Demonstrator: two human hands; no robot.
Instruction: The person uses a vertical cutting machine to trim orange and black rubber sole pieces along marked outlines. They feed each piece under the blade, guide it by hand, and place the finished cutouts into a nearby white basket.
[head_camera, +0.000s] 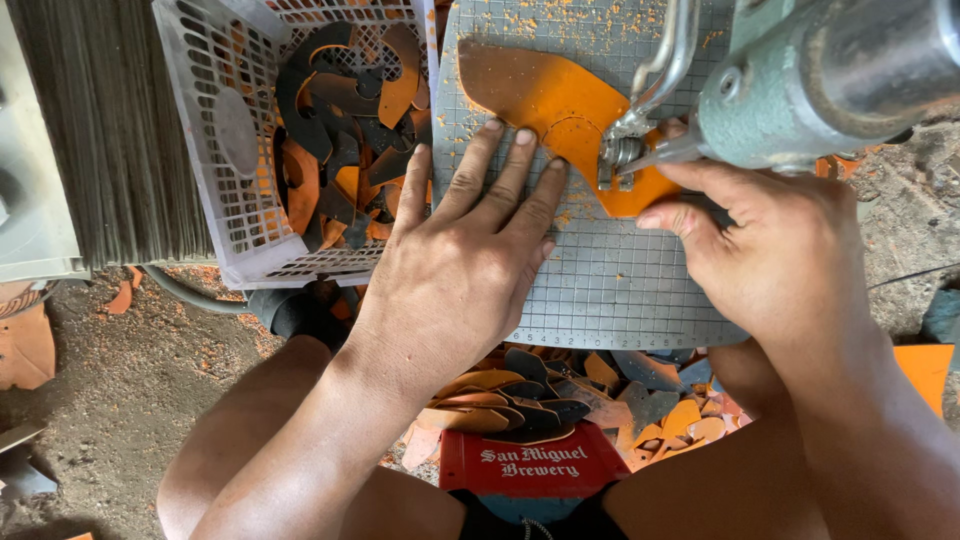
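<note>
Orange curved sheet (545, 100) under hands (470, 260)

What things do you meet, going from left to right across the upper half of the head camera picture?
Stack of dark sheets → white plastic basket with orange and dark offcuts → left hand flat on the gridded cutting mat → orange sheet → right hand → grey-green machine.
</note>
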